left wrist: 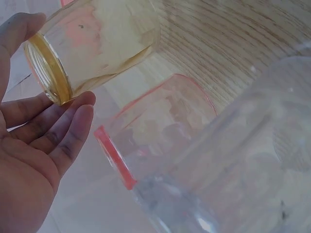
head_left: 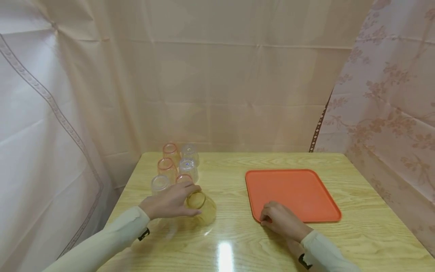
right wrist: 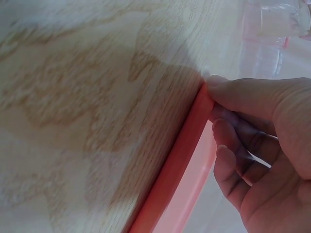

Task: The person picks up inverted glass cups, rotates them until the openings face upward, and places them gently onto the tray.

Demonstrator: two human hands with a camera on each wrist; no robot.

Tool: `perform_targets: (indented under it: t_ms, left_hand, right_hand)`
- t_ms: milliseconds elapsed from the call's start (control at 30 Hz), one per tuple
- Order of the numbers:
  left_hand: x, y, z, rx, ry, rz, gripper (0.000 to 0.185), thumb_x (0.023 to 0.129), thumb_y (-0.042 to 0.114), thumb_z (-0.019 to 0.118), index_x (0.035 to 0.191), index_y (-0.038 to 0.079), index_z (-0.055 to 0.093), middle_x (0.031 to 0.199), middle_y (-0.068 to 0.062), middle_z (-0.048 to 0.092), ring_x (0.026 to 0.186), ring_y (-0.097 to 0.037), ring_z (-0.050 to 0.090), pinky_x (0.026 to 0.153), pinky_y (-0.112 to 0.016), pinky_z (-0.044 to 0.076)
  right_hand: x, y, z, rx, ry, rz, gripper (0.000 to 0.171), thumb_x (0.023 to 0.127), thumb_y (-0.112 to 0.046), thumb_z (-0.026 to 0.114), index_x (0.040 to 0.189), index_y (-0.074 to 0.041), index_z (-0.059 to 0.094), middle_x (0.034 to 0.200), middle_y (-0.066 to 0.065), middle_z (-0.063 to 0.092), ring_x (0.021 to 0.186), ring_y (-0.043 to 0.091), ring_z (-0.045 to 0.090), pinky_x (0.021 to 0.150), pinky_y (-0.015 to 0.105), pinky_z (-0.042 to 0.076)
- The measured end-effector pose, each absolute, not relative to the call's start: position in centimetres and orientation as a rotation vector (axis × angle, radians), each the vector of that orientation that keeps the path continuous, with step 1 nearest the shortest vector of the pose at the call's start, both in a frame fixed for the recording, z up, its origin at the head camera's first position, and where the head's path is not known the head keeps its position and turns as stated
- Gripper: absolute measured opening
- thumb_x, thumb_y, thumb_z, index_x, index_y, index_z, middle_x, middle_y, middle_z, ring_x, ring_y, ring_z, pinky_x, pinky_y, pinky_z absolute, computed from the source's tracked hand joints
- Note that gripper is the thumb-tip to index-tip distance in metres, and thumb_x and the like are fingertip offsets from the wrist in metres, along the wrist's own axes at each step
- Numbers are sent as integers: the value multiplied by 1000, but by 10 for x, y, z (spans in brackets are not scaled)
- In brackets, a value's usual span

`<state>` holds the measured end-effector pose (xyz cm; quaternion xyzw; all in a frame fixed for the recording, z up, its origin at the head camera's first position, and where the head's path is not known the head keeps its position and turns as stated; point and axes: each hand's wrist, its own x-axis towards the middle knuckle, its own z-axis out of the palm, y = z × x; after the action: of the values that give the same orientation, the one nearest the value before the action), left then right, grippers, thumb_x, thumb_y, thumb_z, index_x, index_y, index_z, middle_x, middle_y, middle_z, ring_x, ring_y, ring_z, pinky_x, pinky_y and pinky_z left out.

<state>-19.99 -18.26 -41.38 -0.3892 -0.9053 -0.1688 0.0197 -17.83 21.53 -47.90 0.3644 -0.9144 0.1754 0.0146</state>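
My left hand [head_left: 171,202] grips a yellow-tinted glass [head_left: 208,212] around its narrow base, which faces up; the glass stands upside down on the table. In the left wrist view, the thumb and fingertips lie on either side of that amber base ring. Just behind this glass is a pink-rimmed glass [left wrist: 160,119], with a clear glass [left wrist: 257,145] beside it. Over to the right, my right hand [head_left: 283,222] pinches the near left corner of an orange-red tray [head_left: 289,194]. The right wrist view shows the thumb at the tray's corner and the fingers curled by its edge.
Several more upturned glasses, pink ones [head_left: 167,169] and clear ones [head_left: 188,170], stand close together at the table's left. The wooden table [head_left: 224,166] ends at a hanging beige curtain [head_left: 238,75] behind. Patterned cloth [head_left: 391,113] hangs along the right.
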Motion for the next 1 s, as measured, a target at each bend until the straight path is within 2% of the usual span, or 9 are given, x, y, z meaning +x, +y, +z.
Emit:
perform_targets:
  t_ms: [167,300,800,1000]
  left_hand:
    - [-199,-177,-415,-1182,-2790,-546,68,88,55,77,133,6,63,122,-2,65,107,-16,61,87,-36,55]
    - [-200,-172,-417,-1175,-2765,-559,66,87,54,77,131,7,64,121,-2,66,109,-19,62,88,-39,55]
    - [-200,-159,-422,-1139,-2741,-669,63,87,52,78,130,8,64,120,-3,66,104,-16,62,86,-36,54]
    - [-200,-153,-422,-1137,-2732,-680,58,88,52,78,126,11,64,115,2,65,96,-11,60,78,-30,53]
  right_hand:
    - [-180,214,-478,1133,-2855,552,13,84,-11,85,87,-21,78,84,-17,64,80,4,57,67,23,53]
    - [-179,214,-478,1135,-2857,543,12,84,-12,85,87,-21,78,84,-18,64,80,3,57,67,23,52]
    - [-178,214,-477,1135,-2860,572,14,84,-10,85,87,-22,78,84,-18,65,79,3,56,66,23,52]
    - [-178,214,-478,1138,-2841,565,14,84,-10,86,87,-21,78,83,-17,65,78,2,56,66,23,51]
